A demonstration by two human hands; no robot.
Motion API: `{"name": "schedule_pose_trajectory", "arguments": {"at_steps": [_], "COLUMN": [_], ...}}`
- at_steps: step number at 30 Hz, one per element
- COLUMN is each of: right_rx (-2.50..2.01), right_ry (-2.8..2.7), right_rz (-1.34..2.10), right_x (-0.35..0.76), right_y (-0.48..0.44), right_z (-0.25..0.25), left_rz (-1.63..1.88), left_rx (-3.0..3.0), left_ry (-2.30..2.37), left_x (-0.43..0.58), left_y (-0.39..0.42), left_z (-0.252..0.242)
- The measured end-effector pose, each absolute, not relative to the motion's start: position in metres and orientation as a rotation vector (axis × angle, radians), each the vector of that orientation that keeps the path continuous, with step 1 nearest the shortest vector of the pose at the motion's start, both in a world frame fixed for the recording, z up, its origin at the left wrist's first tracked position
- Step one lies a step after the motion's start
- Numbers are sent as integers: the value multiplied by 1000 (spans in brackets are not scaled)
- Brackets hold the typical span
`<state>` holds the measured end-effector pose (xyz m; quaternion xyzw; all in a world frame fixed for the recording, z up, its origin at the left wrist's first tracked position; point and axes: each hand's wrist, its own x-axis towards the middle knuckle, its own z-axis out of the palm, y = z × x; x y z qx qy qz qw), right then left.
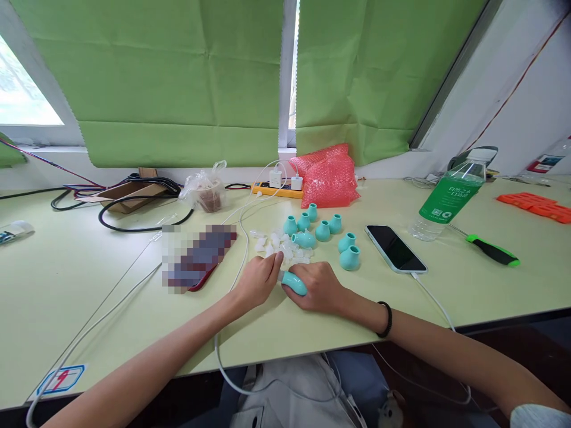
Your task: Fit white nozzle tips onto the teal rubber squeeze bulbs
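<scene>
Lap first: grey clothing below the desk edge, white cable looping over it and up onto the desk. Both forearms come in over the edge; black band on the right wrist.

Hands meet just past the edge, mid-desk. Right hand wrapped round a teal piece, firm grasp, piece on its thumb side. Left hand clenched, thumb on curled fingers, looks pinched on the pale tip at the piece's left end; finger contact partly hidden.

Key geometry: piece sits between the hands, long axis slanting from upper left at the left thumb to lower right by the right palm. Right is nearer, it has the body; left only meets the end. Whether the tip is seated: can't tell.

Just beyond: pile of translucent bits, then eight loose teal pots, one on its side, mouth to the left. Red-edged phone left, partly pixelated; white-edged phone right, screwdriver and water bottle past it.

Far edge: clear bag, orange power strip, pink bubble wrap. Green blinds behind.
</scene>
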<state>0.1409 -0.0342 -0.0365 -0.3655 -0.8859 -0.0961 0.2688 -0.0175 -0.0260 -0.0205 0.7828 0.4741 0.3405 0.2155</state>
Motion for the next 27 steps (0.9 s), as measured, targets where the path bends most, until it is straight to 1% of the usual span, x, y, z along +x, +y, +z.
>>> {"name": "schedule_pose_trajectory", "arguments": {"at_steps": [3, 5, 7, 12, 17, 22, 27], "right_rx": [-946, -956, -975, -927, -859, -815, -794], "right_ry": [-2435, -2424, -2385, -2240, -2102, -2009, -2031], "right_rz": [-346, -271, -83, 616, 1136, 1438, 1595], "right_x": [140, 138, 136, 134, 135, 137, 139], "right_y": [-36, -37, -38, -41, -35, -29, -26], "right_z": [-38, -37, -34, -21, -18, -21, -20], "left_rz": [890, 873, 888, 982, 1039, 995, 948], "left_rx": [2193, 2192, 2189, 2154, 2175, 2229, 2284], "left_ry": [1316, 1307, 1302, 1273, 1265, 1249, 1208], "left_x": [-16, -15, -14, -14, -14, -14, -15], "left_y": [-28, -31, -33, -37, -38, -37, -40], "left_z": [-18, -16, -14, -14, -14, -12, -10]}}
